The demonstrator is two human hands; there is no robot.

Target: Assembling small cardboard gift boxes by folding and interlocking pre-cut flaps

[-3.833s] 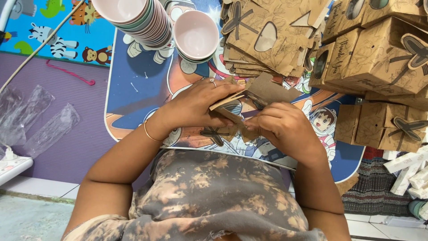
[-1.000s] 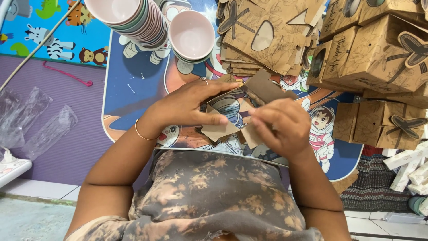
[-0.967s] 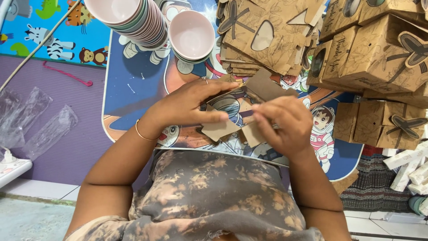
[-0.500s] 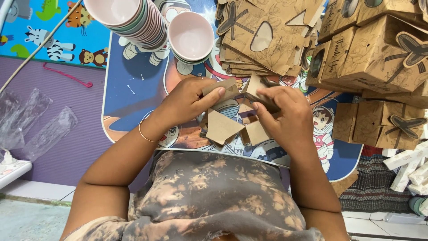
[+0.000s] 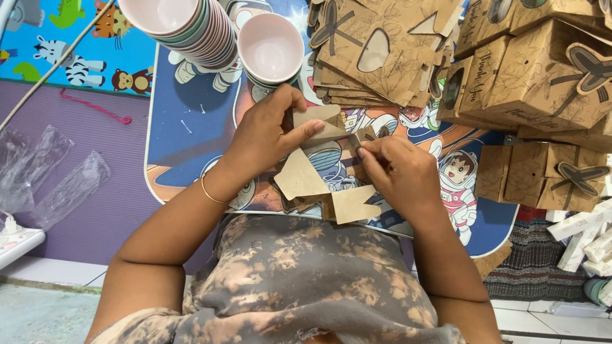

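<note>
Cardboard, a half-folded brown box blank (image 5: 319,172), sits between both hands above the near edge of the small cartoon-printed table (image 5: 185,127). The left hand (image 5: 264,143) pinches its upper flap between thumb and fingers; the right hand (image 5: 398,175) curls closed on a flap at the blank's right side. Loose flaps hang toward the person's lap. Behind the hands, at the table's far edge, stand stacked pink bowls (image 5: 271,48), with a pile of flat box blanks (image 5: 382,51) to their right. Finished boxes (image 5: 542,83) crowd the table's right side.
</note>
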